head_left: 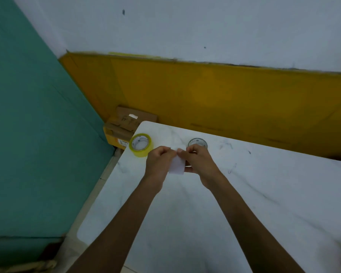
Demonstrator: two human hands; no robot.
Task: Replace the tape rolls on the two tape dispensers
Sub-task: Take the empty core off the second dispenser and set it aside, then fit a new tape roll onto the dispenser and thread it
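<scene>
Two bare forearms are seen reaching from the near edge of the white marbled desk (264,194) toward its far left corner. The left hand (159,164) and the right hand (200,166) are held close together above the desk top, fingers curled, with a small white piece (176,166) pinched between them; its upper end is gripped by the fingertips of both hands and the rest hangs down between the palms. What the piece is cannot be told. Just beyond the left hand, at the far left corner, a yellow-tinted tape roll (140,144) is lying flat, its core open upward. Just beyond the right hand, near the far edge, a clear tape roll (197,143) is also lying flat, partly hidden by the knuckles. Past the corner, off the desk, a cardboard box (124,125) is noted against the yellow wall panel (224,99).
</scene>
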